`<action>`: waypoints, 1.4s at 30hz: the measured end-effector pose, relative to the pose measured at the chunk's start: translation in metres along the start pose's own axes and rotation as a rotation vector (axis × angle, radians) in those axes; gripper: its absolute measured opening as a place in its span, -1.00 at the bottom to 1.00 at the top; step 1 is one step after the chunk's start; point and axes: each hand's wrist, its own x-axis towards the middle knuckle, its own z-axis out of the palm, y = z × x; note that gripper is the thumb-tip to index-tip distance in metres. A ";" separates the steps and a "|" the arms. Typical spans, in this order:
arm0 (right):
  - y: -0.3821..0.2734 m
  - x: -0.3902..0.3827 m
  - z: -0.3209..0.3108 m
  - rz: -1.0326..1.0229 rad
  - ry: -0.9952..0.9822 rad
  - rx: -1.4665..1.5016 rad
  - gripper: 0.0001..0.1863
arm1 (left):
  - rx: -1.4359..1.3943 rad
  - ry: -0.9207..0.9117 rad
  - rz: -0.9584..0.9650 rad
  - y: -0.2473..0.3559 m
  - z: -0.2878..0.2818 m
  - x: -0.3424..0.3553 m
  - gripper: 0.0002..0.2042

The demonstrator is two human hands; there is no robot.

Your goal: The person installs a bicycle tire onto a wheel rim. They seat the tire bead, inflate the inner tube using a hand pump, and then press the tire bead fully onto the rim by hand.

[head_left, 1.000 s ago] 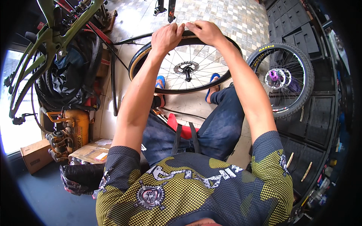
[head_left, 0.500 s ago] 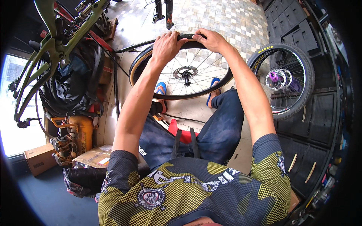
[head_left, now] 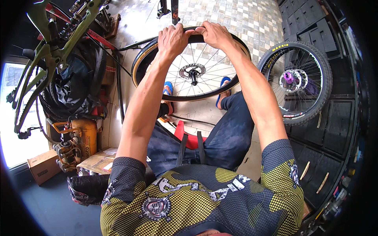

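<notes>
A spoked bicycle wheel (head_left: 208, 98) with a disc rotor (head_left: 192, 71) at its hub lies tilted between my legs. Its black tire with a tan sidewall (head_left: 136, 67) stands away from the rim on the left side. At the wheel's far edge, my left hand (head_left: 173, 41) is closed over the tire, fingers on the outer side and thumb pointing right. My right hand (head_left: 215, 35) grips the same stretch just beside it, and the two thumbs nearly meet. Both arms are stretched out. How the tire sits under my palms is hidden.
Another wheel with a knobby tire (head_left: 325, 74) and purple hub leans against black drawers (head_left: 338, 122) on the right. At the left are a green bike frame (head_left: 47, 51), a yellow tank (head_left: 84, 135) and cardboard boxes (head_left: 43, 167). A fork (head_left: 175, 11) hangs beyond the wheel.
My hands have shifted slightly farther away along the tire. The gap between them has narrowed, and my right thumb has come closer to the left one. Both keep their grip.
</notes>
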 end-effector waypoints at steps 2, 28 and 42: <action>0.005 0.001 0.008 -0.004 0.057 -0.025 -0.45 | 0.003 -0.013 -0.007 0.004 0.000 0.003 -0.35; -0.014 -0.020 -0.021 -0.180 -0.094 -0.110 -0.28 | -0.257 0.054 0.001 -0.028 -0.029 -0.057 -0.50; -0.041 0.012 0.001 -0.036 -0.026 0.035 -0.47 | -0.292 0.130 -0.041 -0.042 -0.008 -0.032 -0.61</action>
